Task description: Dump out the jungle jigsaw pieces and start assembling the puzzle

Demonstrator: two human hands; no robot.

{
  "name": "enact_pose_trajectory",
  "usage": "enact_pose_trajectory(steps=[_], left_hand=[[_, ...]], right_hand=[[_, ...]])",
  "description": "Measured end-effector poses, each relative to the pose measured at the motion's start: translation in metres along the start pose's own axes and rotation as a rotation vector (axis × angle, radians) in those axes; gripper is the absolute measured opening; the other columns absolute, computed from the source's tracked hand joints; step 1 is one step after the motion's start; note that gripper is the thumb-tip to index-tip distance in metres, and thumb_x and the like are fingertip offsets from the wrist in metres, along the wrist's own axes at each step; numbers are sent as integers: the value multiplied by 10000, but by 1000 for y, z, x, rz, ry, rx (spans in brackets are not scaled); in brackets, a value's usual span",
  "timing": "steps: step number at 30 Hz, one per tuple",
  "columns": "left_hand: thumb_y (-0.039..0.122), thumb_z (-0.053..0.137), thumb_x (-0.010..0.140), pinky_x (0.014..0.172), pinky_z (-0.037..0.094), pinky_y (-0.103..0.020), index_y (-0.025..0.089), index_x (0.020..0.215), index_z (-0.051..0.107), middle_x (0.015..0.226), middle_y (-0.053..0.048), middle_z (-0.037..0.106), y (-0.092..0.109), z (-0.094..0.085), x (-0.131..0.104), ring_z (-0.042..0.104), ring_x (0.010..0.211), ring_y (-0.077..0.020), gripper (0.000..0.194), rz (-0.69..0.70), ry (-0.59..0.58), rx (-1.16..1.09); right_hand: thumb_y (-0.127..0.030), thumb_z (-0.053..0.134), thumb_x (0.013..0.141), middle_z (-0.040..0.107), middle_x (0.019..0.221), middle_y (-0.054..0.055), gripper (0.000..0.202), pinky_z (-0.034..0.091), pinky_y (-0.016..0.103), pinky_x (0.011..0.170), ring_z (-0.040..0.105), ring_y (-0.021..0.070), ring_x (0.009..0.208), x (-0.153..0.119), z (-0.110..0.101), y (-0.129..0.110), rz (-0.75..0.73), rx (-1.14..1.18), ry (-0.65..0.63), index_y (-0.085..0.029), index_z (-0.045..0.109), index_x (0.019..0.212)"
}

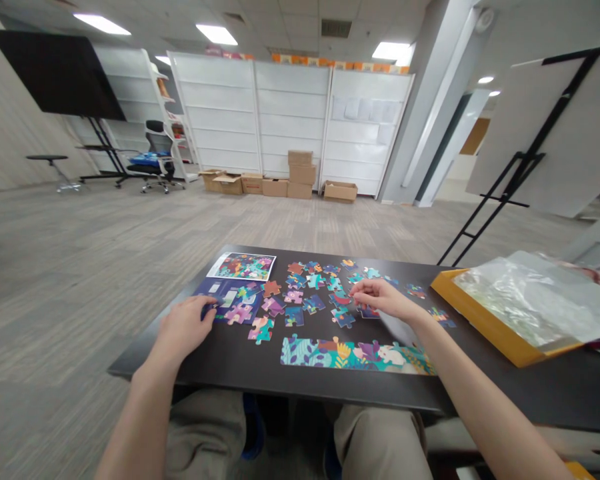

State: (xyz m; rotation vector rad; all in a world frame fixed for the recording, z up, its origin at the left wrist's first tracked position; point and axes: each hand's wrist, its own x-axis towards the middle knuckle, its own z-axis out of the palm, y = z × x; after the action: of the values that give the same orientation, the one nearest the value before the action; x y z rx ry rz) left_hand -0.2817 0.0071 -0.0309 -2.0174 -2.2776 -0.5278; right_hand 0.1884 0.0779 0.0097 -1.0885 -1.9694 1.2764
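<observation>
My left hand (190, 327) rests at the left edge of a dark blue printed sheet (215, 287). Its fingers are curled towards the thumb, around something small and dark that I cannot make out. Over the loose pieces hovers my right hand (383, 298), fingertips pinched; what they hold, if anything, is too small to tell. Several loose jigsaw pieces (294, 315) are spread between the hands. A pink piece (239, 313) lies on the blue sheet. Closer to me, a joined puzzle strip (350, 355) with a white rabbit runs along the table, its right end partly behind my right forearm.
A picture card (245, 266) of the puzzle lies at the table's far left. On the right stands a yellow box (485, 320) with clear plastic bags (525, 300) on it. Beyond the black table (220, 370) are cardboard boxes (300, 175) and an easel stand (515, 177).
</observation>
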Motion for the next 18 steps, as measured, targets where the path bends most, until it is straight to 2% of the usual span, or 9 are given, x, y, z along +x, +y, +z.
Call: enact_pose_trajectory(steps=[5,8,12,18], left_hand=[[343,453,901,990,512,-427,187,1118,715,1215,-122,731,7,2,0,662,1127,-319,373,23,30,-8],[357,440,926,1043,484,-431,172,1144,689,1224,-127,721,21,2,3,642,1160,-306,379,97,40,-91],[348,472,932,1056,474,-444,196,1105,693,1185,-113,733,56,4,5,646,1139,-295,319,245,30,-208],[272,541,932,1070,463,-487,201,1064,704,1212,-115,716,119,6,0,618,1193,-307,221,374,38,-291]], right_hand=[[-547,732,827,726,794,40,380,489,290,633,635,156,674,0,1,-2,-3,-15,3,-182,691,924],[-551,738,819,722,784,40,387,484,284,601,622,149,652,0,0,-4,3,-10,24,-180,692,920],[-578,739,808,727,789,46,418,474,275,557,609,142,626,0,-3,-5,20,3,79,-177,689,915],[-604,751,781,706,746,44,467,415,259,515,573,132,592,-4,-12,-10,11,8,208,-169,687,940]])
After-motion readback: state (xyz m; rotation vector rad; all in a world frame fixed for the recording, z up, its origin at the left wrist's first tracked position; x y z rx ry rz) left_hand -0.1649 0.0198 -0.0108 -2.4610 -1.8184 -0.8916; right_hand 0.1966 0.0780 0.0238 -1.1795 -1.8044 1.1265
